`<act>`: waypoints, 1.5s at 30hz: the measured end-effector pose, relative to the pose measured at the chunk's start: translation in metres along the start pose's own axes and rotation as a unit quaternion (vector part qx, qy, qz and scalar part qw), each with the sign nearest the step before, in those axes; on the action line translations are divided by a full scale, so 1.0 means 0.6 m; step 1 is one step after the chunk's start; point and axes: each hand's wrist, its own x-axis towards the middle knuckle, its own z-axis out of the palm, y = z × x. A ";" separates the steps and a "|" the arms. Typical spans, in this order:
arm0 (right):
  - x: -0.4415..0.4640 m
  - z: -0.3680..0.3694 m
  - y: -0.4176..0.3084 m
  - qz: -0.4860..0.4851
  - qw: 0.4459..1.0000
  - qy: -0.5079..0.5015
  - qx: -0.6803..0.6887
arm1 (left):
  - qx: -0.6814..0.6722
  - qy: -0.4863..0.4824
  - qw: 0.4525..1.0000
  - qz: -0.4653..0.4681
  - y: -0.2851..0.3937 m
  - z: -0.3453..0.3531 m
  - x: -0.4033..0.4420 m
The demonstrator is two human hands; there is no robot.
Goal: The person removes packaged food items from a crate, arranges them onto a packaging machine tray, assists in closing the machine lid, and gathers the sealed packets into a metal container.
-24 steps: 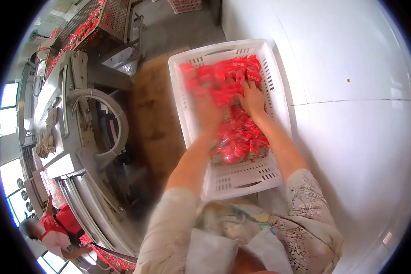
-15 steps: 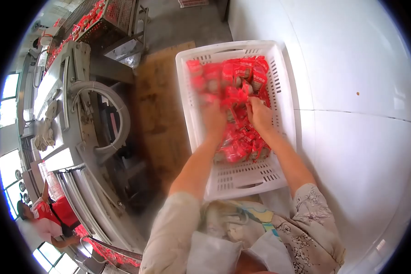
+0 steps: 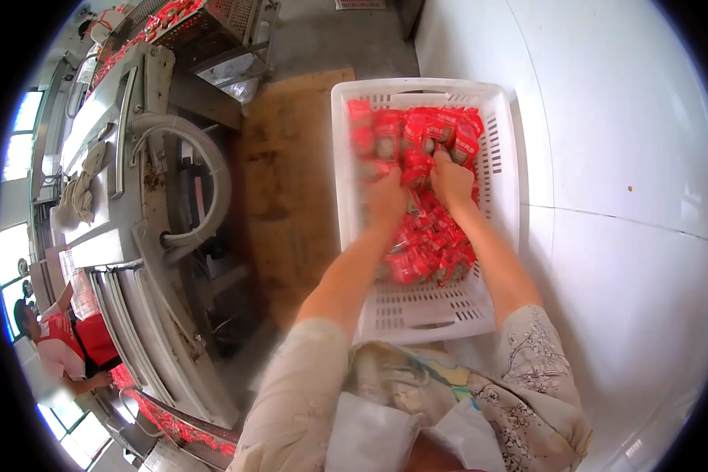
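**Two hands deep in a crate of red packets, and the layout kinda made sense**

So the white slotted crate (image 3: 514, 177) sat lengthwise in front of the person, short end nearest the body. My guess is that was so both arms could drop in over that end without the long walls getting in the way. The red packets (image 3: 421, 263) were all inside it: a neater-looking row ran along the far end, while the near part was more of a jumble, some lying across each other. I'd say the row let them sit snug against each other, but that's just me reading it.

The right hand (image 3: 453, 182) was in among the packets, fingers bunched and pointing down at the wrappers. Looked like a close grip on something small, but I couldn't tell if it actually had a packet pinched. The left hand (image 3: 389, 198) was right beside it, fingers curled in against red wrapping. It was blurry, so no clue whether it held one or only pressed on it. Keeping them that close probably meant both could get at the same patch.

The crate stood between a brown board (image 3: 279, 189) on the left and a shiny white surface (image 3: 613, 118) on the right. Off left there was a metal machine (image 3: 145, 189) with a thick pale hose (image 3: 222, 181), plus another person (image 3: 59, 338) near more red packets.
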 end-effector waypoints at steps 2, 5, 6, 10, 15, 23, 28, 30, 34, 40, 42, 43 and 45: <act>-0.036 -0.040 -0.005 -0.008 0.999 0.040 0.033 | -0.028 0.024 0.999 -0.010 0.014 -0.010 -0.016; -0.088 -0.057 0.017 -0.056 0.993 0.100 0.041 | -0.039 0.012 0.999 -0.005 0.044 -0.033 -0.036; -0.102 -0.056 0.023 -0.077 0.989 0.120 0.040 | -0.031 -0.006 0.999 0.023 0.047 -0.039 -0.045; -0.138 -0.091 0.017 -0.116 0.981 0.152 0.022 | -0.037 -0.032 0.994 0.099 0.055 -0.046 -0.067; -0.154 -0.129 0.005 -0.131 0.976 0.173 -0.030 | -0.105 0.013 0.983 0.149 0.079 -0.057 -0.082; -0.136 -0.276 -0.085 -0.200 0.929 0.304 -0.066 | -0.129 0.109 0.967 0.190 0.156 -0.221 -0.078; -0.135 -0.349 -0.223 -0.272 0.892 0.344 -0.109 | -0.178 0.184 0.948 0.187 0.125 -0.352 -0.099; -0.137 -0.354 -0.299 -0.300 0.888 0.331 -0.110 | -0.198 0.245 0.929 0.194 0.076 -0.402 -0.115; -0.217 -0.312 -0.516 -0.378 0.859 0.342 -0.041 | -0.177 0.332 0.915 0.146 -0.060 -0.547 -0.232; -0.323 -0.191 -0.883 -0.527 0.814 0.241 0.046 | -0.087 0.444 0.892 0.019 -0.350 -0.766 -0.415; -0.362 -0.128 -0.999 -0.562 0.798 0.200 0.083 | -0.051 0.475 0.878 -0.040 -0.450 -0.817 -0.479; -0.384 -0.099 -1.054 -0.579 0.789 0.184 0.089 | -0.037 0.498 0.865 -0.058 -0.491 -0.842 -0.514; -0.434 -0.055 -1.155 -0.613 0.765 0.128 0.147 | -0.011 0.518 0.848 -0.116 -0.558 -0.884 -0.579</act>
